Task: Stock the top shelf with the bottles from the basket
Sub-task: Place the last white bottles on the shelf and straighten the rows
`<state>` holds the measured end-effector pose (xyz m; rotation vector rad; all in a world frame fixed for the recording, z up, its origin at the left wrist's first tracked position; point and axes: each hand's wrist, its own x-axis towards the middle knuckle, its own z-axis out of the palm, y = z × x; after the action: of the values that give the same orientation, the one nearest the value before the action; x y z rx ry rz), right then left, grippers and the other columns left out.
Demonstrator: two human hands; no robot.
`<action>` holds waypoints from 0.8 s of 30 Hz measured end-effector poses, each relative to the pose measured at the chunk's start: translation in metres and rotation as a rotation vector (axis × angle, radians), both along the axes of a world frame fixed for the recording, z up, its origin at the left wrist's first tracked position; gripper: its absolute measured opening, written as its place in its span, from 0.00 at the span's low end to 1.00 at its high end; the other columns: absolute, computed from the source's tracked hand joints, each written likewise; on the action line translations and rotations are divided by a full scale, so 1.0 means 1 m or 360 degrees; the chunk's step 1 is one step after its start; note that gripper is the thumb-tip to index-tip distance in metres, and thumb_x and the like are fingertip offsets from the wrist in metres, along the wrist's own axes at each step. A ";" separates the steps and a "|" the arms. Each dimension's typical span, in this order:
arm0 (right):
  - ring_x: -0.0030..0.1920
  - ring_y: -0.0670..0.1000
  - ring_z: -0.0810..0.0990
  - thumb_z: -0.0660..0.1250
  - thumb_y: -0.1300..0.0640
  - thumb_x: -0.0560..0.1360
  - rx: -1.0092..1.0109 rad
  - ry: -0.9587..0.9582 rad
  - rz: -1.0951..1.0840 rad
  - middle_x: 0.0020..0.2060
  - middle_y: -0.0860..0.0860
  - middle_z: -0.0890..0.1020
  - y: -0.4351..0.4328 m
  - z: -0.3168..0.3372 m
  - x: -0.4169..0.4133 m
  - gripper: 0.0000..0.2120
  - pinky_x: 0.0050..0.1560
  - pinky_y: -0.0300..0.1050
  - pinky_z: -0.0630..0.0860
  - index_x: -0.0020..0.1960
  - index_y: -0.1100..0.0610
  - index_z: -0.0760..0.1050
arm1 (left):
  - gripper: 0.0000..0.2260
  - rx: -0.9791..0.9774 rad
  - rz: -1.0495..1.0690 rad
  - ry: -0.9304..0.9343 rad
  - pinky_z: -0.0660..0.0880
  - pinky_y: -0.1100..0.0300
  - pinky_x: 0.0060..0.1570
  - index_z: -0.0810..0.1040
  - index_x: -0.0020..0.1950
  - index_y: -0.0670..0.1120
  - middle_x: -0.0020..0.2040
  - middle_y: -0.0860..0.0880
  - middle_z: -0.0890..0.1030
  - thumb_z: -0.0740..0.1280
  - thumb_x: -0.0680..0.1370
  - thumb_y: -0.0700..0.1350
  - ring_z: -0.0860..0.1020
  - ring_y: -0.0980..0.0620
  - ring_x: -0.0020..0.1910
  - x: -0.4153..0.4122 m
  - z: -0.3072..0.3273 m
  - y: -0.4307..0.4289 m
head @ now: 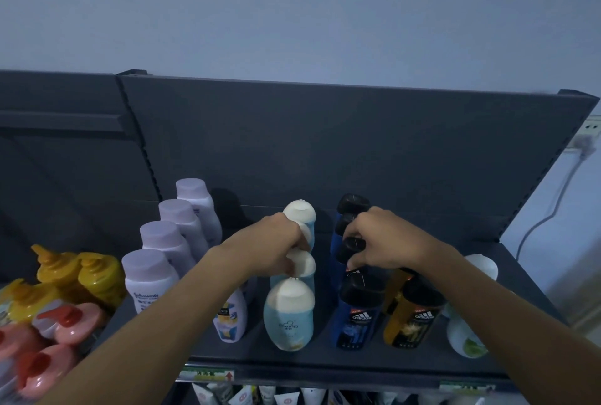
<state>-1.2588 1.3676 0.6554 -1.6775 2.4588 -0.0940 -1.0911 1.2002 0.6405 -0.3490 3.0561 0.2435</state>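
Grey metal top shelf holds rows of bottles. The left hand grips a white-capped pale-blue plastic bottle, the right hand a black-capped dark-blue bottle — likely seating both. Next: release them upright, in line.

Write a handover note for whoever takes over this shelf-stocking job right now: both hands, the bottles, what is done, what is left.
Left hand: grips the white cap of a light-blue bottle partway down its row.
Right hand: grips the black cap of a blue bottle in the next row.
Done: the top shelf holds several upright rows, with lilac-capped bottles on the left and an amber bottle on the right.
Left: settle both bottles and let go. The basket is out of view, so the remaining count is unknown.
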 end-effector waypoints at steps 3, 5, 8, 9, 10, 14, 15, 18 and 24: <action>0.40 0.45 0.73 0.79 0.43 0.67 -0.0031 0.0022 -0.0001 0.41 0.46 0.75 -0.001 -0.002 0.000 0.15 0.35 0.42 0.68 0.47 0.49 0.80 | 0.17 -0.0018 0.0003 -0.0007 0.78 0.53 0.47 0.80 0.59 0.56 0.45 0.53 0.73 0.72 0.71 0.46 0.74 0.50 0.43 -0.001 0.001 0.000; 0.43 0.47 0.73 0.79 0.43 0.67 -0.0020 0.0032 -0.0004 0.42 0.47 0.76 0.000 -0.002 0.000 0.16 0.38 0.45 0.72 0.49 0.50 0.81 | 0.16 -0.0034 0.0001 -0.0018 0.78 0.53 0.47 0.80 0.59 0.56 0.46 0.51 0.75 0.71 0.72 0.46 0.74 0.50 0.43 -0.001 0.001 0.000; 0.43 0.46 0.76 0.79 0.42 0.66 -0.0005 -0.0001 -0.0017 0.44 0.47 0.78 0.000 0.000 -0.001 0.18 0.41 0.45 0.75 0.51 0.50 0.81 | 0.16 -0.0075 0.0002 -0.0035 0.79 0.52 0.47 0.79 0.61 0.54 0.50 0.48 0.77 0.70 0.73 0.45 0.77 0.47 0.45 -0.002 0.001 0.002; 0.45 0.47 0.78 0.79 0.41 0.65 -0.0009 -0.0019 -0.0022 0.46 0.47 0.79 0.001 0.001 -0.001 0.20 0.43 0.46 0.77 0.52 0.49 0.81 | 0.16 -0.0082 0.0008 -0.0034 0.78 0.52 0.46 0.79 0.61 0.55 0.49 0.48 0.77 0.70 0.73 0.46 0.77 0.47 0.44 -0.001 0.002 0.003; 0.47 0.48 0.80 0.79 0.40 0.65 -0.0022 -0.0037 -0.0031 0.48 0.47 0.81 0.003 0.002 -0.001 0.23 0.46 0.47 0.79 0.55 0.49 0.81 | 0.16 -0.0084 0.0014 -0.0027 0.78 0.51 0.46 0.78 0.61 0.55 0.49 0.48 0.76 0.70 0.73 0.47 0.76 0.47 0.43 0.000 0.001 0.003; 0.49 0.43 0.82 0.79 0.42 0.68 -0.0137 -0.0123 -0.0119 0.52 0.45 0.84 0.025 0.022 -0.001 0.27 0.54 0.44 0.81 0.63 0.50 0.80 | 0.12 -0.0172 0.0008 -0.0001 0.76 0.52 0.42 0.76 0.56 0.54 0.43 0.50 0.73 0.70 0.73 0.50 0.75 0.46 0.43 0.001 0.003 0.006; 0.49 0.42 0.82 0.78 0.42 0.68 -0.0164 -0.0135 -0.0148 0.51 0.45 0.84 0.035 0.028 -0.001 0.25 0.54 0.43 0.81 0.62 0.51 0.80 | 0.10 -0.0209 0.0014 0.0030 0.73 0.53 0.40 0.75 0.53 0.54 0.42 0.49 0.73 0.70 0.73 0.50 0.76 0.45 0.43 0.000 0.006 0.009; 0.44 0.38 0.82 0.78 0.42 0.69 -0.0248 -0.0173 -0.0228 0.44 0.42 0.84 0.068 0.038 -0.002 0.19 0.51 0.41 0.81 0.56 0.51 0.82 | 0.15 -0.0238 0.0018 0.0228 0.72 0.54 0.43 0.77 0.63 0.55 0.53 0.47 0.79 0.67 0.77 0.52 0.78 0.44 0.53 -0.003 0.014 0.021; 0.43 0.37 0.82 0.78 0.40 0.68 -0.0185 -0.0208 -0.0271 0.41 0.41 0.84 0.115 0.030 -0.007 0.17 0.48 0.38 0.80 0.51 0.49 0.82 | 0.13 0.0144 -0.0206 0.0587 0.76 0.57 0.51 0.80 0.58 0.56 0.49 0.56 0.83 0.62 0.80 0.58 0.79 0.56 0.49 -0.003 0.024 0.074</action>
<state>-1.2662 1.4829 0.6858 -1.4492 2.5351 -0.3620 -1.0943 1.2742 0.6647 -0.1091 3.3932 0.4878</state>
